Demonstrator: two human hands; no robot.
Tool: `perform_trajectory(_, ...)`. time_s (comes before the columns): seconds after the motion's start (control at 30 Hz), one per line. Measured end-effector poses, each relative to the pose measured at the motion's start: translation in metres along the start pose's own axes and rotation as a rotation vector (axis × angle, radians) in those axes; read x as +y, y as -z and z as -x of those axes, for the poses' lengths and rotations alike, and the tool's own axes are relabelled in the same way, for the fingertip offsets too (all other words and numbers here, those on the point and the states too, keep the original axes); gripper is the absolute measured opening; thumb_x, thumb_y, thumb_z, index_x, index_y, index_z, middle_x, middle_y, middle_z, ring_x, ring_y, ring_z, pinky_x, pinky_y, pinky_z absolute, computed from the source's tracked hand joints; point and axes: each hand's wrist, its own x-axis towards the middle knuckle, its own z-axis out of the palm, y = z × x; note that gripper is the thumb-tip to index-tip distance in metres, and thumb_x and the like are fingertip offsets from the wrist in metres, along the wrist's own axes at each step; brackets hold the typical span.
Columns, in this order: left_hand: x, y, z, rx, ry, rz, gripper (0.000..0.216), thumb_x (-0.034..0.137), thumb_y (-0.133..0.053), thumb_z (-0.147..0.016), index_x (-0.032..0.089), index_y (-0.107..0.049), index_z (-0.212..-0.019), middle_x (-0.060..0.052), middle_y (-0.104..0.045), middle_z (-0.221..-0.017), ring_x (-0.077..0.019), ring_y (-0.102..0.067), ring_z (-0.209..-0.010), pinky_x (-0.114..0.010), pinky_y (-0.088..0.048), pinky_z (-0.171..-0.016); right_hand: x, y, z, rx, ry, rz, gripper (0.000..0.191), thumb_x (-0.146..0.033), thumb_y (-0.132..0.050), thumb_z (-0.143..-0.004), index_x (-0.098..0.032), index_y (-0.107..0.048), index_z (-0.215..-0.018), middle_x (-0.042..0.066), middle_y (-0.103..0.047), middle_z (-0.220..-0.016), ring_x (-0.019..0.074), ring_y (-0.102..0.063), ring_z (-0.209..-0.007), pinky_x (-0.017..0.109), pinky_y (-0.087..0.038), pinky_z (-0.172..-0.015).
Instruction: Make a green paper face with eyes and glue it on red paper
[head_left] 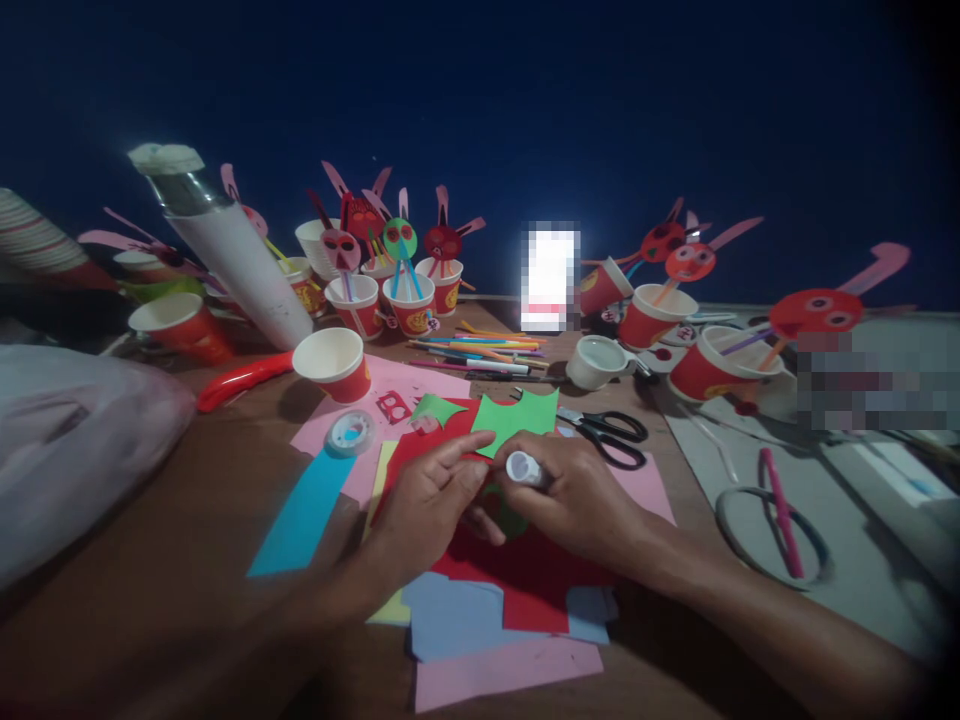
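Note:
My right hand (pixel 566 490) is closed around a white, tube-shaped stick (pixel 525 468), its hollow round end facing up; I cannot tell whether it is a glue stick or a marker. Just beside it, my left hand (pixel 435 500) has its fingers stretched out over the stacked paper. Beneath both hands lies a green paper piece (pixel 512 515), partly hidden, on red paper (pixel 536 595). Beyond them is a larger green sheet (pixel 517 420) with curved cuts along its edge. Black-handled scissors (pixel 611 438) lie to the right of it.
A tape roll (pixel 350 434) sits on a blue paper strip (pixel 304 515). Behind it stands a red-and-white paper cup (pixel 332 362). Several cups with paper faces on straws line the back, around a lit phone (pixel 551 280). A small white cup (pixel 596 362) and a plastic bag (pixel 82 450) flank the papers.

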Motion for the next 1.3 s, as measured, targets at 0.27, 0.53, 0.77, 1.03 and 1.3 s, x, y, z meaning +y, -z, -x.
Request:
perform_trajectory(0.27,0.000,0.005,0.000,0.044,0.026,-0.036,0.026,0.036,-0.058,-0.078,0.013,-0.062,-0.089,0.001,-0.061,-0.048,-0.0099,-0.053,-0.040,-0.017,-0.036,-0.036,0.002,0.003,-0.006,0.008,-0.128,-0.198,0.008,-0.014,-0.051,-0.075,-0.018,-0.054,-0.069,-0.005,-0.052,-0.061,0.0088,-0.045,-0.056,0.019,-0.034,-0.051)
perform_trajectory(0.53,-0.004,0.006,-0.003,0.017,0.054,0.076,0.028,0.035,-0.063,-0.074,0.012,-0.061,-0.091,0.001,-0.061,-0.048,-0.0092,-0.054,-0.041,-0.016,-0.034,-0.037,0.003,0.001,-0.005,-0.001,-0.107,-0.188,0.007,-0.014,-0.053,-0.075,-0.018,-0.055,-0.069,-0.005,-0.056,-0.062,0.0089,-0.048,-0.057,0.019,-0.035,-0.052)
perform_trajectory(0.77,0.002,0.004,-0.002,0.030,0.074,0.110,0.022,0.031,-0.063,-0.075,0.012,-0.062,-0.085,0.000,-0.061,-0.048,-0.0086,-0.054,-0.042,-0.016,-0.034,-0.039,0.004,-0.003,-0.004,-0.024,-0.086,-0.191,0.008,-0.018,-0.052,-0.080,-0.018,-0.053,-0.072,-0.005,-0.054,-0.063,0.0093,-0.047,-0.056,0.020,-0.035,-0.052)
perform_trajectory(1.03,0.003,0.006,-0.003,0.107,0.110,0.213,0.020,0.029,-0.066,-0.072,0.012,-0.062,-0.082,-0.002,-0.065,-0.058,-0.0107,-0.058,-0.047,-0.018,-0.040,-0.042,-0.004,0.025,-0.003,0.135,0.005,-0.239,0.022,-0.034,-0.040,-0.092,-0.020,-0.053,-0.083,-0.002,-0.054,-0.070,0.0104,-0.050,-0.060,0.022,-0.040,-0.055)
perform_trajectory(1.3,0.003,0.006,-0.003,0.108,0.123,0.194,0.014,0.026,-0.062,-0.076,0.013,-0.064,-0.080,-0.003,-0.066,-0.063,-0.0121,-0.059,-0.052,-0.020,-0.044,-0.046,-0.011,0.033,0.002,0.279,0.302,-0.077,0.013,-0.030,-0.052,-0.087,-0.020,-0.060,-0.090,0.004,-0.061,-0.083,0.0165,-0.059,-0.076,0.029,-0.047,-0.066)
